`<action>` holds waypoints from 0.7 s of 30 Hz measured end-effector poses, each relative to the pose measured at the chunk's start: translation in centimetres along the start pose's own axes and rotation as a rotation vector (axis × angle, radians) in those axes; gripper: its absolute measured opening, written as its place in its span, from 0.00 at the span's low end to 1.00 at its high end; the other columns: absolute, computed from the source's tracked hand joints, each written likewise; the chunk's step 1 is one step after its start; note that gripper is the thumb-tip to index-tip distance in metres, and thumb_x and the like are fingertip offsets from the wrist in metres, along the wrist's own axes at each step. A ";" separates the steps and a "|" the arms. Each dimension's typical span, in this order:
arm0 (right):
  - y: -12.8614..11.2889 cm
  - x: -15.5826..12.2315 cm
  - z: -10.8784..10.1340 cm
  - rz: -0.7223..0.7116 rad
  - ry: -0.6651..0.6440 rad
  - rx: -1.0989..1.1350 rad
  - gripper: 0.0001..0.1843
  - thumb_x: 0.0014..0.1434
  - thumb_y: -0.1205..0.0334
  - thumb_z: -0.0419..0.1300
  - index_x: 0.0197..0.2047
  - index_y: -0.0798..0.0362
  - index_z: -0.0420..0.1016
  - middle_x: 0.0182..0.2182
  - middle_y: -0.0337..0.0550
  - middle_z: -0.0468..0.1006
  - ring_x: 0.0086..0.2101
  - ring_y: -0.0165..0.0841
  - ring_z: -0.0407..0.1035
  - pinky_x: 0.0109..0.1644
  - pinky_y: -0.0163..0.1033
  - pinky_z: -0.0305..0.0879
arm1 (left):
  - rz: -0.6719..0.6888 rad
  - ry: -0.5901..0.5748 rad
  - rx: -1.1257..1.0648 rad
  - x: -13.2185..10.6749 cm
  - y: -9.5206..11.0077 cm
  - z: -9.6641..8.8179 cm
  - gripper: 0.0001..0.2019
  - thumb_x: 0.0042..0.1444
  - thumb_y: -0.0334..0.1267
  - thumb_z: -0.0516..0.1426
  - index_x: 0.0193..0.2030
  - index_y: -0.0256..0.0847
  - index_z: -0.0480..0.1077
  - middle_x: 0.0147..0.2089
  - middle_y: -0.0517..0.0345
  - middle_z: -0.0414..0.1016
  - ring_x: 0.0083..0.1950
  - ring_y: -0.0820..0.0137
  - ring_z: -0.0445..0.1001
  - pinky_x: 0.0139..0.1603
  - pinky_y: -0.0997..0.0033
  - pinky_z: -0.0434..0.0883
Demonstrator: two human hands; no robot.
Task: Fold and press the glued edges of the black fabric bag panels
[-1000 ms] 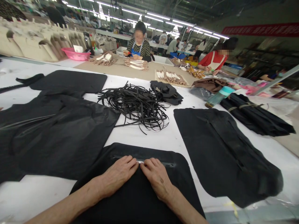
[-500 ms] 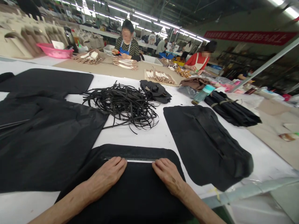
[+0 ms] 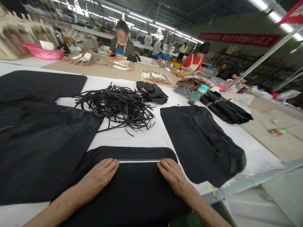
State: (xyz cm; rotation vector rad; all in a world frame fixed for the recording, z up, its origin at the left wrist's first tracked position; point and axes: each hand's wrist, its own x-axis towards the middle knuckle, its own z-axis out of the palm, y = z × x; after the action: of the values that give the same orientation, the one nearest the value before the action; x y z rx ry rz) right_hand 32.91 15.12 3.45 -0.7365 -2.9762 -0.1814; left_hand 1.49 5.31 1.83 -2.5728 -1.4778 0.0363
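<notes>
A black fabric panel [image 3: 132, 192] lies in front of me on the white table [image 3: 151, 135]. A narrow strip [image 3: 139, 160] runs across its far part. My left hand [image 3: 98, 178] lies flat on the panel, fingers stretched toward the strip's left end. Over at the strip's right end, my right hand [image 3: 172, 175] presses flat on the fabric too. Neither hand holds anything.
A tangle of black straps [image 3: 115, 105] lies beyond the panel. Stacks of black panels sit at left [image 3: 40, 138] and right [image 3: 203, 142]. A folded black piece [image 3: 151, 91], a teal-capped bottle [image 3: 196, 94] and a tied black bundle [image 3: 224, 107] lie farther back. Two people work at the far table.
My hands have slid apart along the strip, left hand leftward and right hand rightward. The view has shifted to the right.
</notes>
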 end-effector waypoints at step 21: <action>-0.6 -0.9 0.9 0.173 0.043 -0.018 0.21 0.55 0.79 0.48 0.50 0.58 0.67 0.42 0.51 0.71 0.40 0.40 0.66 0.44 0.45 0.67 | -0.138 0.055 -0.063 -4.2 -3.0 -0.5 0.21 0.54 0.19 0.44 0.51 0.37 0.68 0.52 0.49 0.70 0.51 0.64 0.67 0.54 0.65 0.66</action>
State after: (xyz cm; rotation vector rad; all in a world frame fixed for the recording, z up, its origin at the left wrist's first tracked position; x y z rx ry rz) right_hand 33.43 14.32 2.39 -0.9742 -2.8550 -0.2105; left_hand -3.18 3.09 2.54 -2.4911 -1.6567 -0.1004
